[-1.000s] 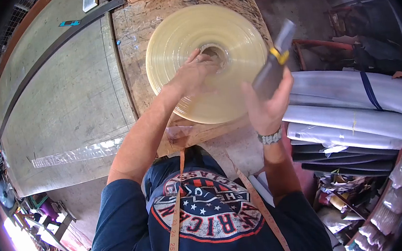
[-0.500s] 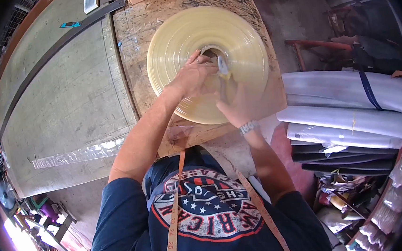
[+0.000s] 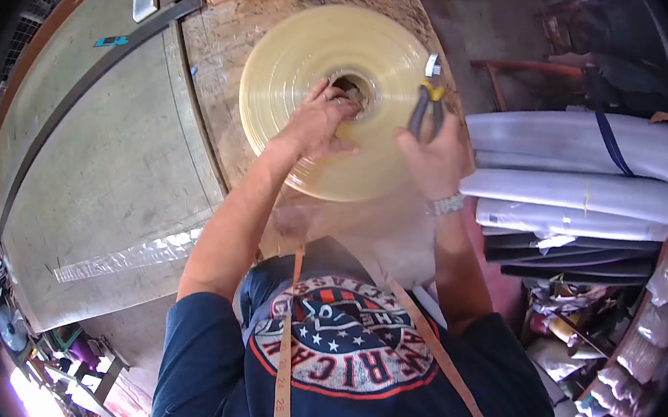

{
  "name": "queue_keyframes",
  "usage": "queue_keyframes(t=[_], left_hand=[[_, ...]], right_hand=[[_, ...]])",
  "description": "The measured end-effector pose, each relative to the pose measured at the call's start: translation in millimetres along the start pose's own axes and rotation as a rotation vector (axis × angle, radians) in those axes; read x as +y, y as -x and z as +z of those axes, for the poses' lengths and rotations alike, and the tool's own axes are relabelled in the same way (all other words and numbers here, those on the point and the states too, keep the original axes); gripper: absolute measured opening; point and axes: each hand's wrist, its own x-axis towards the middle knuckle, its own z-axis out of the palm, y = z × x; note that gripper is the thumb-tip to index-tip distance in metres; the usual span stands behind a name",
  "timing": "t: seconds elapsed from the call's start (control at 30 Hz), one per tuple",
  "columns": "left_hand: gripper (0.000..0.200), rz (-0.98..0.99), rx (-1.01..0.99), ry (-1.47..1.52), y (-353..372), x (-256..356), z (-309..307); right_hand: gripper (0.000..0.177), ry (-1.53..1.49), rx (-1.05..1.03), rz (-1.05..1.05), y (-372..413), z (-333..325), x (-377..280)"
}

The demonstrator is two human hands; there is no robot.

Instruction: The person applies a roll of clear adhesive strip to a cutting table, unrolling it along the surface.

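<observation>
A large roll of clear, yellowish plastic point(image 3: 280, 68) lies flat on a wooden board, with a hole in its middle. My left hand point(image 3: 323, 125) rests on the roll, fingers apart, the fingertips at the rim of the core hole. Gripped by the handles in my right hand point(image 3: 433, 157) is a pair of pliers point(image 3: 435, 92), with dark grey and yellow grips. Their metal jaws point away from me, over the roll's right edge. Motion blurs the right hand slightly.
Left of the wooden board point(image 3: 215, 37) stretches a grey tabletop point(image 3: 111, 163) carrying a clear plastic strip point(image 3: 130, 256). Rolls of pale sheeting point(image 3: 568, 190) are stacked at the right. A measuring tape point(image 3: 283, 354) hangs down my front.
My right hand has swung the pliers from beside the core hole out to the right edge of the roll. My left hand stays in nearly the same place.
</observation>
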Motion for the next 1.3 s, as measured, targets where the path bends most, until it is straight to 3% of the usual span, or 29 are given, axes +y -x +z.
queue_keyframes(t=[0.07,0.13,0.2,0.27,0.3,0.33,0.37,0.4,0.43,0.47,0.5,0.6,0.73,0.77,0.83,0.87,0.9,0.97,1.03,1.07,1.1,1.17,1.2,1.3], left_hand=[[0.082,-0.035,0.044,-0.047,2.6,2.9,0.4],[0.083,-0.035,0.096,-0.07,8.4,8.6,5.9],[0.084,0.002,0.17,-0.089,9.4,8.6,13.5],[0.083,0.005,0.147,-0.011,13.8,16.1,6.3],[0.082,-0.022,0.264,-0.013,14.9,15.0,22.7],[0.082,-0.007,0.259,0.062,7.8,7.0,32.4],[0.081,-0.029,0.094,0.1,4.6,10.5,14.2],[0.087,0.082,0.266,0.092,6.6,8.5,15.4],[0.091,0.145,0.28,0.128,12.8,8.4,6.1],[0.09,0.143,0.374,0.047,21.3,9.5,15.4],[0.089,0.169,0.463,-0.019,29.7,9.5,19.7],[0.076,0.083,0.606,0.013,77.9,-8.4,-21.0],[0.057,-0.122,0.662,0.035,211.7,-14.8,-80.0],[0.052,-0.183,0.702,0.022,254.9,-18.3,-97.6],[0.042,-0.357,0.787,-0.106,346.1,-57.0,-101.6],[0.037,-0.474,0.876,-0.083,396.3,-72.0,-106.7],[0.033,-0.59,0.959,-0.055,450.2,-85.3,-115.5],[0.02,-0.757,1.138,-0.147,561.4,-117.1,-133.6],[0.015,-1.008,1.195,-0.222,675.0,-152.0,-156.4],[0.014,-1.112,1.18,-0.304,732.4,-172.0,-169.1],[0.017,-1.183,1.187,-0.37,781.9,-183.2,-186.0],[0.019,-1.274,1.25,-0.49,856.8,-209.7,-202.1],[0.02,-1.266,1.214,-0.475,882.9,-220.3,-208.3],[0.022,-1.164,1.05,-0.446,934.1,-248.7,-237.0]], right_hand=[[0.064,-0.004,0.117,-0.017,-14.1,-7.0,8.2],[0.069,-0.025,0.099,0.093,-24.2,-3.8,33.5],[0.058,-0.142,0.142,0.02,-18.4,1.1,47.4],[0.051,-0.314,0.112,-0.102,-9.3,17.3,100.9],[0.048,-0.401,0.09,-0.161,-3.5,23.1,127.2],[0.05,-0.52,0.033,-0.13,-10.5,24.6,135.5],[0.054,-0.551,0.048,-0.099,-18.2,30.9,167.6],[0.054,-0.468,0.081,-0.126,-13.9,24.9,152.8],[0.059,-0.658,0.077,0.088,6.5,19.7,117.1],[0.059,-0.59,0.105,0.189,11.8,13.8,121.2],[0.057,-0.609,0.173,0.164,3.9,18.0,143.8],[0.054,-0.417,0.151,0.135,-8.5,10.0,111.0],[0.05,-0.424,0.208,-0.036,-9.2,7.8,107.4],[0.051,-0.415,0.171,0.093,-7.7,9.7,100.5],[0.048,-0.27,0.212,-0.076,3.7,20.0,83.3],[0.048,0.055,0.281,-0.443,3.5,26.7,100.5],[0.048,-0.479,0.203,0.008,37.4,35.1,35.7],[0.046,-0.567,0.162,0.034,49.4,43.4,47.6],[0.053,-0.58,0.189,0.092,132.1,61.1,-15.6],[0.041,-0.793,0.322,0.047,143.9,83.5,-32.1],[0.039,-0.813,0.309,0.05,160.1,103.5,-41.8],[0.036,-0.819,0.283,0.052,191.1,105.6,-54.8],[0.031,-0.812,0.135,0.112,229.8,114.1,-109.7],[0.031,-0.9,-0.075,0.025,268.0,138.9,-170.8]])
